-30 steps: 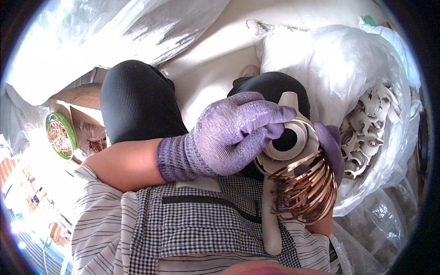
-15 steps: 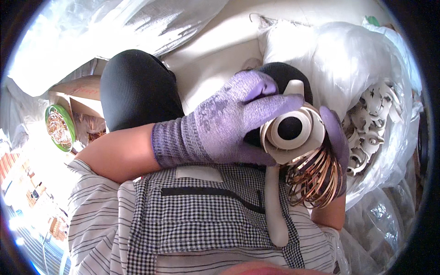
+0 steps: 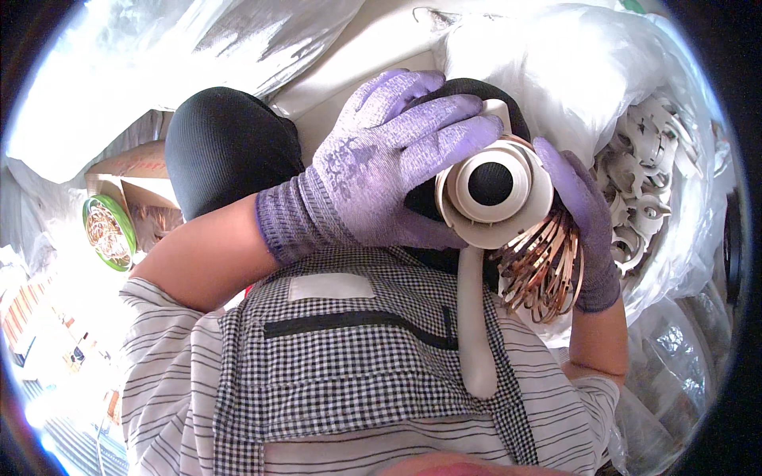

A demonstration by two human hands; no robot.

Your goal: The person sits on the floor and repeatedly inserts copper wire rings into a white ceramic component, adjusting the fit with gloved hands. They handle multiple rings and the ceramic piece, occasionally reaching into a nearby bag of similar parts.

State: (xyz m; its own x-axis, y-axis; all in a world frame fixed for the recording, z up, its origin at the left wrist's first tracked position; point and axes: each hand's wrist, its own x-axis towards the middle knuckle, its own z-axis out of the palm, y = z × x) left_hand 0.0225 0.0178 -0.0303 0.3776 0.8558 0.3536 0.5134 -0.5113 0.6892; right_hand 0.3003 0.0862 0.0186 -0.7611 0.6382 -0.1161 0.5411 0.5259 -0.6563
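Note:
A round off-white plastic part with stepped rings and a dark round centre is in front of my lap. My left hand, in a purple knit glove, is around its left side, fingertips at the far rim and thumb at the near side. My right hand, gloved alike, is along its right side. A bunch of thin copper-coloured rings hangs from the right hand, below the part. A pale, handle-like bar extends from under the part toward my apron; a white piece shows beyond it.
At the right, a clear plastic bag holds many curved white plastic pieces. To the left are a cardboard box and a green-rimmed round container with copper-coloured rings. Large translucent plastic sheeting spreads at the far left.
Both hands and the white part have shifted slightly up and left in view. The left fingers have straightened and spread more. The ring bunch swings slightly upward, and its rings lie closer together.

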